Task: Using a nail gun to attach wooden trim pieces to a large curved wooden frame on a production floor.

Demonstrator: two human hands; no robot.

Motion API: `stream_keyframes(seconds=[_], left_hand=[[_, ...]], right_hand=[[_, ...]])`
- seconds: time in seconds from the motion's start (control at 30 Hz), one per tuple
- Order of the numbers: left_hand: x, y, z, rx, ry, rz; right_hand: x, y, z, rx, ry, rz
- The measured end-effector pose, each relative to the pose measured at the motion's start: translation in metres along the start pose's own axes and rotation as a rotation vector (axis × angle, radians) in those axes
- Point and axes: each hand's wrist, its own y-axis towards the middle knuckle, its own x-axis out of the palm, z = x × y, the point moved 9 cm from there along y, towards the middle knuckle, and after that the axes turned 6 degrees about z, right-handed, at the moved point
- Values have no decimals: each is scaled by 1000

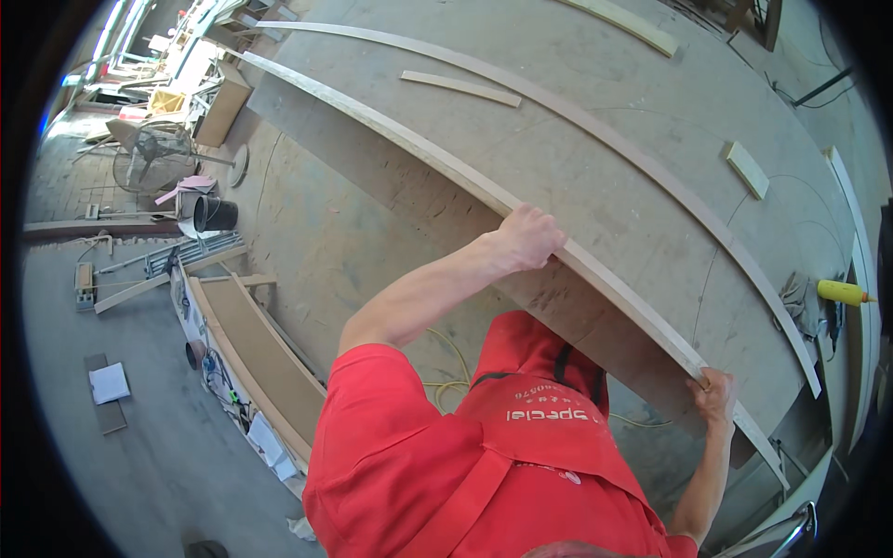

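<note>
A long pale wooden strip (633, 309) runs diagonally across the view, from the far left to the near right, along the near side of a big worktable (577, 186). Near its middle, my left hand (532, 236) is closed over the strip, knuckles up. Closer to the strip's right end, my right hand (714, 394) grips it, fingers wrapped around the edge. Below the strip shows a shaded brown face; whether it belongs to the strip or the table, I cannot tell. A long curved wooden strip (605, 132) lies flat on the tabletop beyond my hands.
On the table lie a short thin strip (460, 88), a small block (746, 170) and a yellow squeeze bottle (842, 293). To the left are a curved wooden frame (256, 344), a black bucket (216, 214) and a floor fan (153, 158). A yellow hose (458, 358) trails on the floor.
</note>
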Motion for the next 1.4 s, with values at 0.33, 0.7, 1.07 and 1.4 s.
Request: stream_keyframes(seconds=[0.33,0.7,1.07,1.4], left_hand=[[-20,-21,-49,-127,26,102],[-33,-32,102,-67,-138,193],[-74,89,2,-269,-8,-150],[-110,245,8,92,118,117]], right_hand=[[25,62,-8,-147,-31,117],[30,-67,192,-439,-207,279],[-6,124,90,-3,-399,-44],[-100,151,136,148,20,287]])
